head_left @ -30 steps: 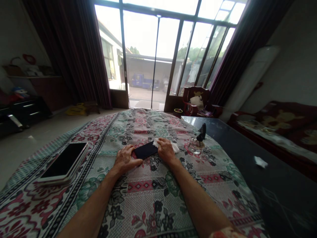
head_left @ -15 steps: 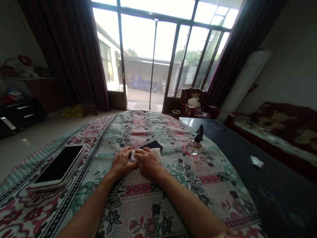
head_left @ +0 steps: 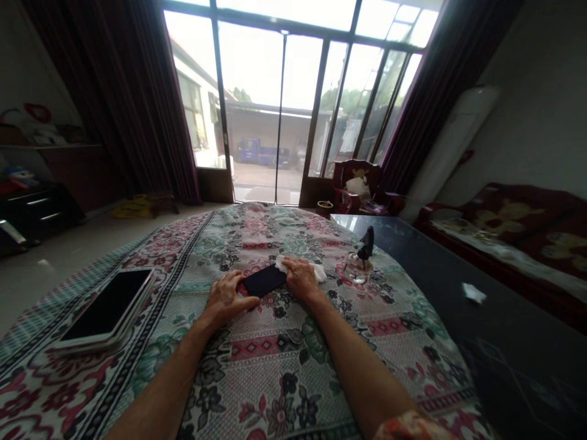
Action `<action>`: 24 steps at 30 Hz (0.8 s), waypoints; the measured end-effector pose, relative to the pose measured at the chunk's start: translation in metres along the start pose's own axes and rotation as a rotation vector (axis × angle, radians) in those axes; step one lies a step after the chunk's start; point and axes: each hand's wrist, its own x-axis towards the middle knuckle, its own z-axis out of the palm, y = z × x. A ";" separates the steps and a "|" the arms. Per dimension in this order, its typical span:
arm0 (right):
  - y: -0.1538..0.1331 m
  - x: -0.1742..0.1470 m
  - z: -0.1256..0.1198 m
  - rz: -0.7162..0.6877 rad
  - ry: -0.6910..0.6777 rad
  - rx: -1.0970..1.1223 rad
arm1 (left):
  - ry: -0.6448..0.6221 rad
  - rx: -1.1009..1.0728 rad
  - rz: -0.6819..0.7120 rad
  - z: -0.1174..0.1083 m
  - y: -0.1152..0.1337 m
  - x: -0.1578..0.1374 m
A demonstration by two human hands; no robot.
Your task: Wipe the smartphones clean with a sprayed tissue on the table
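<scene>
**Phone (head_left: 265,282) on the bench (head_left: 284,342), held at one end, tissue (head_left: 320,273) at the other**

The phone is a slim, dark slab with a smooth, nearly black upper face and straight edges. It lies flat near the middle of the cloth-covered bench, set at a slant, its right end farther away than its left. The tissue is white, thin and crumpled.

The left hand (head_left: 228,296) has the phone's left end between thumb and fingers, the thumb spread wide of the rest along the near side. The right hand (head_left: 300,279) is over the other end, fingers bent and closed on the tissue, which shows on both sides of them.

Counted: one phone, two hands, one tissue in hand and one white scrap (head_left: 474,293) on the dark bench (head_left: 440,305) to the right. One tablet (head_left: 110,304), black-faced with a pale rim, lies at the left on at least one other flat item; how many are stacked there cannot be told. One clear, round bottle (head_left: 358,269) with a black top stands beyond the right hand, near the bench's right edge.

The cloth (head_left: 279,403) bears red, green and black flowers and bands. Whether the phone, tablet or bottle carries a label is too small to tell.
</scene>
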 end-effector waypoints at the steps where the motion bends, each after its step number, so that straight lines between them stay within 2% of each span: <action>1: 0.004 0.001 0.000 0.008 0.003 0.001 | -0.003 0.000 0.003 0.000 0.000 0.000; 7: 0.004 -0.004 -0.002 -0.031 0.026 -0.008 | 0.002 -0.001 0.002 -0.001 0.002 0.000; 12: -0.020 -0.017 -0.003 -0.242 0.006 0.004 | -0.002 -0.010 -0.004 -0.002 0.003 0.000; 18: -0.040 -0.023 0.004 -0.493 -0.083 0.043 | 0.003 -0.019 0.015 0.001 -0.002 0.001; 24: -0.044 -0.020 0.007 -0.600 -0.148 0.139 | -0.034 0.010 0.005 0.000 -0.001 0.001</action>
